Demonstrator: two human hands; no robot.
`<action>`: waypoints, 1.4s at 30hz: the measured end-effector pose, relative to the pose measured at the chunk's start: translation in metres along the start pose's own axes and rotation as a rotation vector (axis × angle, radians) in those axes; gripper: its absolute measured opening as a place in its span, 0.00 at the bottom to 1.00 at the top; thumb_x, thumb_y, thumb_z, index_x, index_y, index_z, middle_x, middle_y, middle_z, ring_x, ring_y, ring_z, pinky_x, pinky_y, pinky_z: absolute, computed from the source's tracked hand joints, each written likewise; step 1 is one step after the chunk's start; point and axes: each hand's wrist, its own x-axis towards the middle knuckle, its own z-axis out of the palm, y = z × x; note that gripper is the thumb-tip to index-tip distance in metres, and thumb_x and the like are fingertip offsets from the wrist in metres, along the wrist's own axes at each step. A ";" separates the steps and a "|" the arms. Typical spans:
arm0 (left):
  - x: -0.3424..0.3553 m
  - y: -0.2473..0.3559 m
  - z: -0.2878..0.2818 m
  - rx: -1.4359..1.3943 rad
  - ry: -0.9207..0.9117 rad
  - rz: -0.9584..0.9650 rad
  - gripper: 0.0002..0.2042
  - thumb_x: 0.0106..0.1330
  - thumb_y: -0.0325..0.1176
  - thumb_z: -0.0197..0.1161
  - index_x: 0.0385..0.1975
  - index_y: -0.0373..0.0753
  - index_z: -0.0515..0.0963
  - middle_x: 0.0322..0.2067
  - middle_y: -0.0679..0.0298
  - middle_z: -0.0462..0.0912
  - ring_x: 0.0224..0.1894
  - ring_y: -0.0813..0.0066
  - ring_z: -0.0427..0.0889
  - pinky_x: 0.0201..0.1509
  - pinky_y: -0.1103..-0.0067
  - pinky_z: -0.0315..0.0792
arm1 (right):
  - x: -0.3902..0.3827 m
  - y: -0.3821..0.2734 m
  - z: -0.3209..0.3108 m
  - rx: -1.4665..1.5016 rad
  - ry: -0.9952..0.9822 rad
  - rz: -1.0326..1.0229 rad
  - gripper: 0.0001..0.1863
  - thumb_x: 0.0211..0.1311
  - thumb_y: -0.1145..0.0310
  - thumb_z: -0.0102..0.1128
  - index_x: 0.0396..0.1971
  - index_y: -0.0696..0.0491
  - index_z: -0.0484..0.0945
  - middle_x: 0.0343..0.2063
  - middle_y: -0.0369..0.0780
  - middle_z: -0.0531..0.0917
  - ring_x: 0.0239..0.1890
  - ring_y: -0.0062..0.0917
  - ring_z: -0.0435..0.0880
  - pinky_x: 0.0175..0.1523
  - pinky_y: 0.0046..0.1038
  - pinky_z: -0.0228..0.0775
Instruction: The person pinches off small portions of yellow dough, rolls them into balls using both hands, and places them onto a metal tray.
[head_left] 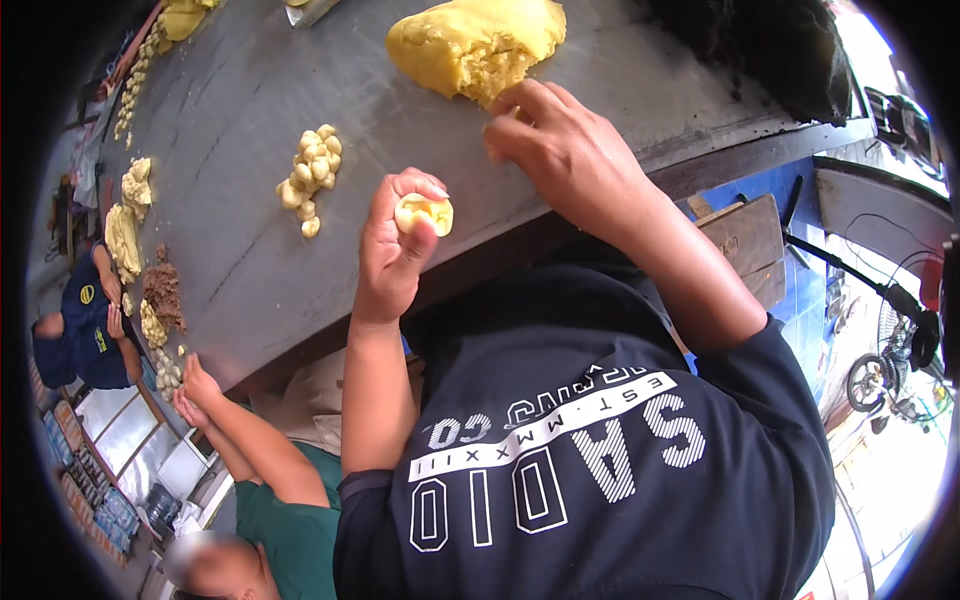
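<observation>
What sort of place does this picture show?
Probably a bakery workshop: a large yellow dough lump, small pale dough balls on the grey table, and a co-worker in green alongside.

A food workshop: 2 co-workers (289, 493) at a worktable (235, 235) bearing yellow dough (470, 38) and dough balls (314, 165).

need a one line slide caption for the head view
Left hand holds a cupped dough piece, right hand at the broken edge of a yellow lump.
</observation>
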 end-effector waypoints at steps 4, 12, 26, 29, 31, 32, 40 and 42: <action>-0.001 -0.001 0.004 -0.074 0.098 -0.087 0.11 0.89 0.41 0.63 0.48 0.40 0.80 0.46 0.66 0.82 0.36 0.85 0.72 0.39 0.84 0.69 | 0.002 -0.001 -0.001 0.110 -0.074 0.153 0.04 0.71 0.71 0.65 0.41 0.51 0.86 0.41 0.41 0.87 0.45 0.42 0.90 0.49 0.43 0.86; 0.005 0.002 0.005 0.485 0.071 0.138 0.24 0.42 0.24 0.95 0.36 0.34 0.85 0.35 0.65 0.85 0.37 0.76 0.83 0.40 0.75 0.80 | 0.008 0.006 -0.002 0.288 0.103 0.192 0.12 0.71 0.77 0.72 0.52 0.54 0.89 0.41 0.46 0.91 0.41 0.43 0.93 0.47 0.40 0.86; 0.012 0.010 0.010 0.589 -0.018 0.089 0.29 0.37 0.39 0.98 0.30 0.40 0.80 0.29 0.61 0.88 0.32 0.57 0.89 0.37 0.66 0.82 | 0.007 -0.040 -0.013 0.642 -0.227 0.183 0.11 0.60 0.77 0.80 0.42 0.54 0.90 0.32 0.42 0.88 0.34 0.37 0.92 0.41 0.35 0.85; 0.006 0.009 0.013 0.590 -0.016 0.048 0.28 0.38 0.39 0.98 0.31 0.40 0.81 0.29 0.60 0.88 0.32 0.56 0.90 0.37 0.65 0.83 | 0.011 -0.040 -0.009 0.653 -0.224 0.276 0.16 0.58 0.76 0.81 0.45 0.56 0.87 0.38 0.46 0.89 0.38 0.42 0.92 0.44 0.39 0.86; 0.002 0.004 0.015 0.579 -0.013 0.009 0.28 0.38 0.40 0.98 0.31 0.40 0.81 0.29 0.60 0.88 0.32 0.56 0.90 0.37 0.65 0.83 | 0.013 -0.042 -0.003 0.629 -0.220 0.329 0.19 0.56 0.75 0.81 0.47 0.57 0.85 0.44 0.49 0.89 0.42 0.48 0.93 0.47 0.44 0.87; 0.001 0.000 0.015 0.646 -0.011 0.083 0.26 0.41 0.38 0.97 0.32 0.40 0.82 0.29 0.61 0.88 0.31 0.56 0.90 0.37 0.65 0.83 | 0.012 -0.043 0.007 0.595 -0.193 0.272 0.21 0.57 0.74 0.81 0.50 0.56 0.84 0.47 0.49 0.88 0.45 0.48 0.92 0.50 0.44 0.86; 0.010 0.009 0.014 0.591 -0.083 0.138 0.16 0.56 0.30 0.88 0.33 0.38 0.82 0.27 0.61 0.85 0.30 0.57 0.87 0.37 0.65 0.81 | 0.017 -0.023 -0.019 0.166 -0.024 -0.020 0.12 0.64 0.71 0.73 0.46 0.54 0.88 0.44 0.42 0.86 0.54 0.42 0.89 0.57 0.41 0.86; 0.000 -0.006 0.005 0.238 -0.005 -0.104 0.21 0.54 0.37 0.93 0.30 0.38 0.81 0.28 0.63 0.83 0.31 0.66 0.84 0.39 0.72 0.77 | 0.036 -0.020 -0.028 -0.019 -0.016 -0.065 0.09 0.63 0.69 0.70 0.41 0.55 0.90 0.42 0.39 0.86 0.49 0.38 0.89 0.56 0.37 0.86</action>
